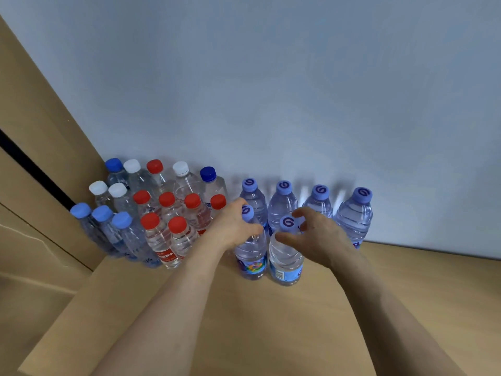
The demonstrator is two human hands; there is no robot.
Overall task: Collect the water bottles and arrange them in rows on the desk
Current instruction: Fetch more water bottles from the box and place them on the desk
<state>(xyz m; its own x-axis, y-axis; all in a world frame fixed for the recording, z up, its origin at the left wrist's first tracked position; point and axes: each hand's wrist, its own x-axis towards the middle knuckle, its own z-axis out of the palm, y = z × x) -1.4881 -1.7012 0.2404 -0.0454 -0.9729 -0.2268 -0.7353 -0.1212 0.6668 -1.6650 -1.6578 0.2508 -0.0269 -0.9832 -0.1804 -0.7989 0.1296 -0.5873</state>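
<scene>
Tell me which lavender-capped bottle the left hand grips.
The front-row bottle with the multicoloured label: the left hand wraps its neck. Its neighbour has a plain blue label; the other four stand in the row behind.

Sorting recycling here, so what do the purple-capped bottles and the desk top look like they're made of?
Purple-capped bottles: clear, glossy thin plastic, judging by the see-through ribbed walls and bright highlights. Desk top: smooth, matte tan surface, possibly laminate or coated board; no wood grain shows.
</scene>
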